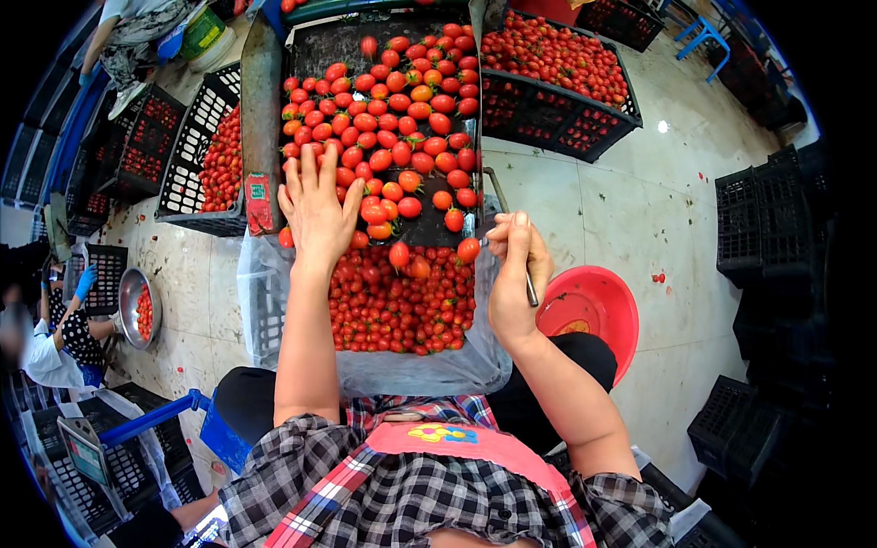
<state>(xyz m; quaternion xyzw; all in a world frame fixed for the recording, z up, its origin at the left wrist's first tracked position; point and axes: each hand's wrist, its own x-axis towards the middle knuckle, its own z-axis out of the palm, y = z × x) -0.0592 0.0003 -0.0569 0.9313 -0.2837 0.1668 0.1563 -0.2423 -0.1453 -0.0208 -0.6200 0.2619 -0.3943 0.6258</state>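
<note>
My left hand (318, 208) lies palm down with fingers spread over the left side of a dark sloping chute (320, 57), touching the small red tomatoes (388, 119) on it. Closed in a fist near the chute's lower right corner, my right hand (517, 279) grips a thin metal rod (532, 290), whose lower end sticks out below the fingers. A single tomato (469, 249) is right beside its fingertips. Several tomatoes are at the chute's lower edge, above a crate lined with clear plastic (411, 373). That crate holds many tomatoes (402, 306).
A red basin (607, 315) stands right of my knee. Black crates of tomatoes flank the chute at the left (196, 219) and the far right (557, 137). More dark crates (763, 219) are stacked along the right. At the left, a person with blue gloves (85, 283) sits near a metal bowl (140, 310).
</note>
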